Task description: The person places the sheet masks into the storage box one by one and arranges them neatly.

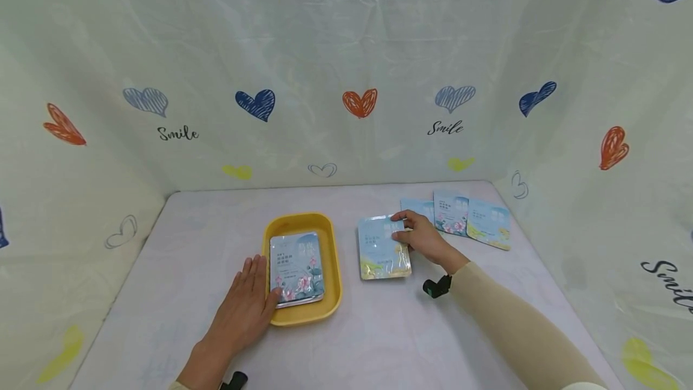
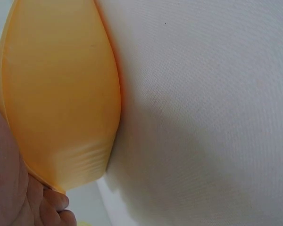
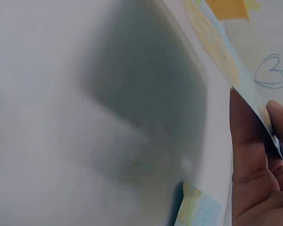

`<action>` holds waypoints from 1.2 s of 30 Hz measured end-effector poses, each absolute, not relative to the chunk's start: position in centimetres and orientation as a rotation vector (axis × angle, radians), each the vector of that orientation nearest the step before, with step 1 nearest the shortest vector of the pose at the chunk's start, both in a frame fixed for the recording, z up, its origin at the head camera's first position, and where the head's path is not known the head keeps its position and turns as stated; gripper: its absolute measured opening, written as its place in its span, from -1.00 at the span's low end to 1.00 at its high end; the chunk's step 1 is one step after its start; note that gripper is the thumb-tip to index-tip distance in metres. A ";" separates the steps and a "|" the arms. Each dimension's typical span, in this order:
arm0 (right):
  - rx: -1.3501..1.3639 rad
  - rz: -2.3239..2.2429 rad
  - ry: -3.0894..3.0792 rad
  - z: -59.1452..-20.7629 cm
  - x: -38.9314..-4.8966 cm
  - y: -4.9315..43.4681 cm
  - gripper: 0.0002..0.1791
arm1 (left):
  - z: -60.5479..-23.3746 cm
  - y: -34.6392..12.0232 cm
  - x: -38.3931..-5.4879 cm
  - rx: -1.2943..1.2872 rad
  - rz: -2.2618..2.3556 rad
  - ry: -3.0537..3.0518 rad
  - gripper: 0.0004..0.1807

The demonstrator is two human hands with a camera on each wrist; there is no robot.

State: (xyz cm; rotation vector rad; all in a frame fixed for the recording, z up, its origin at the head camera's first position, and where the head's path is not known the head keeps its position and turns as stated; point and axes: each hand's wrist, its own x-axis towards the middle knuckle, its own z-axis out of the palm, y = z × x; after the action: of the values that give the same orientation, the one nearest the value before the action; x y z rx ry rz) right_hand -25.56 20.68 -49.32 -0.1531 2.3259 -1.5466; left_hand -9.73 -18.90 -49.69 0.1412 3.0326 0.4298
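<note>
In the head view my right hand (image 1: 428, 241) pinches a light blue sachet (image 1: 379, 251) with yellow print by its right edge, thumb and fingers on opposite faces. The right wrist view shows this sachet (image 3: 243, 87) raised off the table, its shadow below. My left hand (image 1: 245, 303) rests with straight fingers along the left rim of a yellow tray (image 1: 337, 284); its thumb reaches over the rim to the corner of the sachets inside. A blue sachet with pink flowers (image 1: 296, 266) lies on top in the tray. The tray's outer wall (image 2: 61, 94) fills much of the left wrist view.
At the back right of the white table (image 1: 216, 221) lie a flowered sachet (image 1: 451, 212), a yellow-printed sachet (image 1: 489, 223) and a partly covered blue sachet (image 1: 417, 206). A heart-printed cloth (image 1: 308, 47) encloses the table at the back and sides.
</note>
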 end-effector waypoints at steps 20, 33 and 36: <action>-0.165 -1.644 2.351 -46.6 -26.3 18.4 -0.57 | -49.7 -18.8 -9.7 0.146 0.395 3.057 -0.07; -0.176 -1.714 2.305 -45.4 -26.0 13.5 -0.58 | -49.6 -18.8 -9.6 0.176 0.362 3.088 -0.09; -0.197 -1.703 2.312 -45.4 -25.7 11.9 -0.60 | -49.5 -18.9 -9.6 0.184 0.359 3.100 -0.11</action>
State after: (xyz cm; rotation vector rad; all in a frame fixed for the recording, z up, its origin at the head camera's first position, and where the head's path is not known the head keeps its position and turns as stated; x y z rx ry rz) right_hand -25.70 11.92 -45.37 -0.1973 2.3121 -1.7032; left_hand -9.61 -18.86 -49.54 0.1836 3.0995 0.3589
